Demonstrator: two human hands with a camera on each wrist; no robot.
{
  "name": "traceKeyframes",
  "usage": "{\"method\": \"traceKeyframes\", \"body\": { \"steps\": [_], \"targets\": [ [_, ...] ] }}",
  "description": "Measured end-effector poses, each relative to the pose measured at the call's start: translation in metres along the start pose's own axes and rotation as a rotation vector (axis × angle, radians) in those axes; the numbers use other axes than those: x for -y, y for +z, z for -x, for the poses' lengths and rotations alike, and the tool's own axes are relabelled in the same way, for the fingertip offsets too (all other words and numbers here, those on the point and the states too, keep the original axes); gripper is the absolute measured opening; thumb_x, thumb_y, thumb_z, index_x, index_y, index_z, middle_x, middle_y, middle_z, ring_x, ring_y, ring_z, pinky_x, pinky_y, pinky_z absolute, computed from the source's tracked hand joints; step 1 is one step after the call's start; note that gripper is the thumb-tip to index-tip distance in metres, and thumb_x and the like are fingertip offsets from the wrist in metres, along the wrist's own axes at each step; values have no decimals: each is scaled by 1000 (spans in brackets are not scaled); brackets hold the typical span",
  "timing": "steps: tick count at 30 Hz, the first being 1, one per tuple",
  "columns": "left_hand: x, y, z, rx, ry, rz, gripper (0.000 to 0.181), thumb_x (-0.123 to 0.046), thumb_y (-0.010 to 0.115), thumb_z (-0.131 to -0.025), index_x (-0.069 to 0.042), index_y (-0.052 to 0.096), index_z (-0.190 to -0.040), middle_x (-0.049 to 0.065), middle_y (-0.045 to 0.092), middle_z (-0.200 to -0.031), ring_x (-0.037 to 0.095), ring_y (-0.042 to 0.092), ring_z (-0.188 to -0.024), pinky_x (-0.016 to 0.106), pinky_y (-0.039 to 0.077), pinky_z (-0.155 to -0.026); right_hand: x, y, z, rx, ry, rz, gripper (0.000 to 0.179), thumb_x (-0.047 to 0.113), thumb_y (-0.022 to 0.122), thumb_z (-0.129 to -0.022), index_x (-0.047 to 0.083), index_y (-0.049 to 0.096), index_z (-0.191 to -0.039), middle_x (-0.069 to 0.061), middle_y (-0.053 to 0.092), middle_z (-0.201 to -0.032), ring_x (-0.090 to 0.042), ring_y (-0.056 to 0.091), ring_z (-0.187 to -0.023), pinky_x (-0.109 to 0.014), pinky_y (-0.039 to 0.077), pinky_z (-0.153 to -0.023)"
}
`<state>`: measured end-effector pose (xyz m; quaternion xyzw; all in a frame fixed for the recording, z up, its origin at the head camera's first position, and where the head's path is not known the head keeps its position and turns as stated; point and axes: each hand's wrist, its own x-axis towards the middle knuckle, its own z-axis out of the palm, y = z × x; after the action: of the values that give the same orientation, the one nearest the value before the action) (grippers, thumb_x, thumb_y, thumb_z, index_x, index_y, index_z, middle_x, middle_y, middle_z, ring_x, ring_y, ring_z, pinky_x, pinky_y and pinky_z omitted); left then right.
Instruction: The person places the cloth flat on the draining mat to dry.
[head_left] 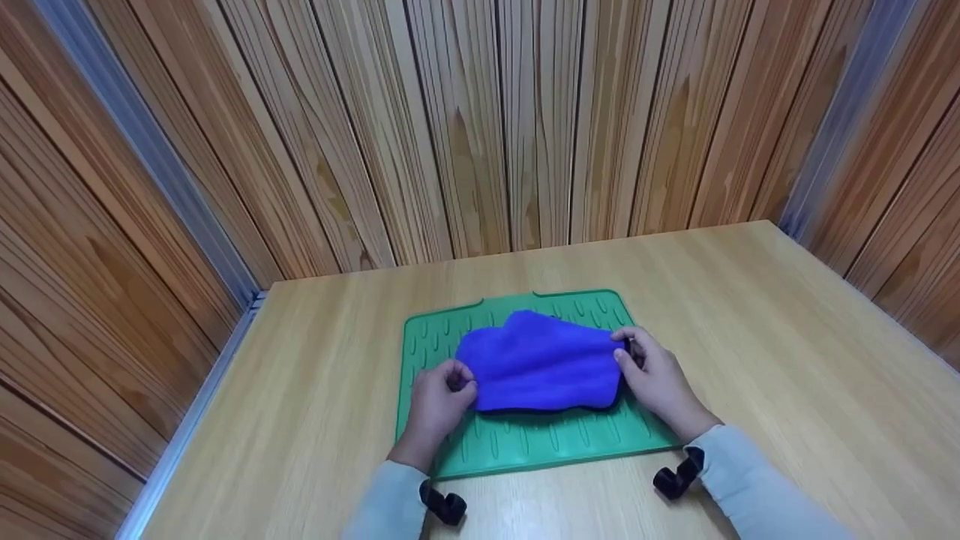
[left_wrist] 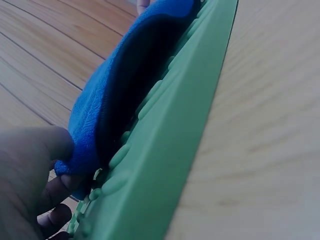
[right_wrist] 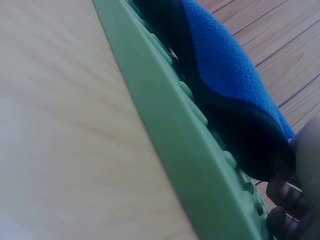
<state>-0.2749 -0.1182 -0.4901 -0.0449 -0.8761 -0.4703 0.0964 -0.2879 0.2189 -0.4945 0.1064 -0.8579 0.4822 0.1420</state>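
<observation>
A blue cloth (head_left: pixel 540 364) with a fuzzy top and a dark underside is spread over the middle of a green ridged mat (head_left: pixel 517 454). My left hand (head_left: pixel 439 401) pinches its near left corner between thumb and fingers; the left wrist view shows this pinch on the blue cloth (left_wrist: pixel 87 130). At the right edge my right hand (head_left: pixel 660 379) pinches the cloth, thumb on top. In the right wrist view the near edge of the cloth (right_wrist: pixel 235 70) bows up off the mat, its dark underside showing. The fingertips beneath the cloth are partly hidden.
The mat lies on a light wooden table (head_left: pixel 322 390). Wood-plank walls (head_left: pixel 480 135) stand behind and at both sides, with metal strips (head_left: pixel 172 172) in the corners. A black band with a small device (head_left: pixel 679 474) is on each wrist.
</observation>
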Motion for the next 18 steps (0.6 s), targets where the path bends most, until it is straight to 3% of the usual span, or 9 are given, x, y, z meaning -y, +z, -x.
{"method": "traceKeyframes", "body": {
  "steps": [4,9,14,18],
  "targets": [
    [-2,1,0,22,-23,-32,13,-9,71,-88,-16,61,-89,-2,58,-80,20,50,-81,33,42,-70,-1,-1,0,-15,1,-8,17,11,57,-103,14,60,-120,-2,48,-74,-18,47,-66,-28,39,-62],
    [-5,2,-1,54,-106,-74,28,-17,73,-90,-20,60,-115,2,57,-92,24,46,-93,36,40,-71,-2,0,0,-3,0,-58,18,13,61,-102,13,60,-120,-3,53,-76,-17,49,-67,-26,40,-63],
    [-8,4,-4,36,-193,-43,56,-25,73,-92,-21,50,-143,6,61,-110,28,46,-111,45,46,-83,0,2,1,49,-19,-115,28,15,66,-99,11,59,-126,-5,65,-88,-16,54,-71,-26,44,-64],
    [-9,7,-8,-8,-218,-40,56,-30,66,-97,-18,49,-148,9,65,-119,31,46,-120,55,42,-97,3,3,3,113,-52,-144,33,15,68,-98,12,59,-129,-9,68,-103,-19,59,-81,-27,47,-70]
  ]
}}
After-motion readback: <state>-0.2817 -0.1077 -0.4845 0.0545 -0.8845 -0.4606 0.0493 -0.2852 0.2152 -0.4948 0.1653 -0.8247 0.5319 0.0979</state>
